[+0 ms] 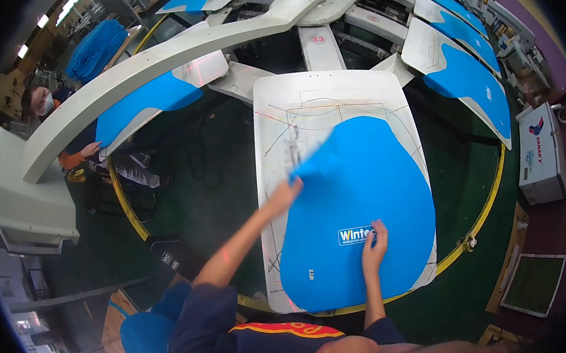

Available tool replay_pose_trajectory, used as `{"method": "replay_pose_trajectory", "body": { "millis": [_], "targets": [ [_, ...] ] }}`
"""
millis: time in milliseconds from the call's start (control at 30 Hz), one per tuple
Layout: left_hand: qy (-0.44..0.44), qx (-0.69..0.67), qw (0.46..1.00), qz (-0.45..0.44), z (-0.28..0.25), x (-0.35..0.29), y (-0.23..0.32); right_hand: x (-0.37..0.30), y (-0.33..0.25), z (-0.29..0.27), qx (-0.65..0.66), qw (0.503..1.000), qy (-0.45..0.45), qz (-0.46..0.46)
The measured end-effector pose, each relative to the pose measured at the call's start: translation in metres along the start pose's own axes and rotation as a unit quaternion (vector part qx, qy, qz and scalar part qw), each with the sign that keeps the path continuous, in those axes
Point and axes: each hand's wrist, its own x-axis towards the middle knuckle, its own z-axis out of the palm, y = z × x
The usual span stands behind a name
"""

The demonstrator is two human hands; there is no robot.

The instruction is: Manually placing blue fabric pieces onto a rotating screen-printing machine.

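A blue cut fabric panel (361,171) with a small white print lies over a white printing platen (277,98) in front of me. My left hand (284,198) pinches the panel's upper left edge. That edge is raised off the platen and smeared by motion. On the lower right part of the panel, beside the print, my right hand (374,245) rests with its fingers stretched out. Pencil-like guide lines show on the bare parts of the platen.
More platens with blue panels (467,91) ring the carousel. A curved white machine arm (176,49) spans the upper left. A yellow rail (462,250) circles the machine. Behind the arm sits a masked person, whose hand (91,149) touches another panel. Blue panels (151,336) lie at lower left.
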Motion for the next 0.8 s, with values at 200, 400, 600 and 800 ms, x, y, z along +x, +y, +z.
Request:
{"method": "replay_pose_trajectory", "body": {
  "millis": [200, 400, 600, 800],
  "targets": [
    [-0.282, -0.081, 0.943, 0.157, 0.068, -0.173, 0.085, 0.081, -0.073, -0.029, 0.149, 0.98, 0.124, -0.035],
    [-0.316, -0.199, 0.904, 0.21, 0.06, -0.273, 0.099, 0.096, -0.008, -0.048, 0.157, 0.962, 0.19, -0.119],
    [-0.129, -0.367, 0.911, 0.134, 0.045, -0.382, 0.085, 0.091, -0.014, -0.077, 0.213, 0.911, 0.337, -0.109],
    [0.02, -0.604, 0.738, 0.301, 0.068, -0.506, 0.093, -0.103, -0.26, -0.078, 0.245, 0.855, 0.292, -0.352]
  ]
}}
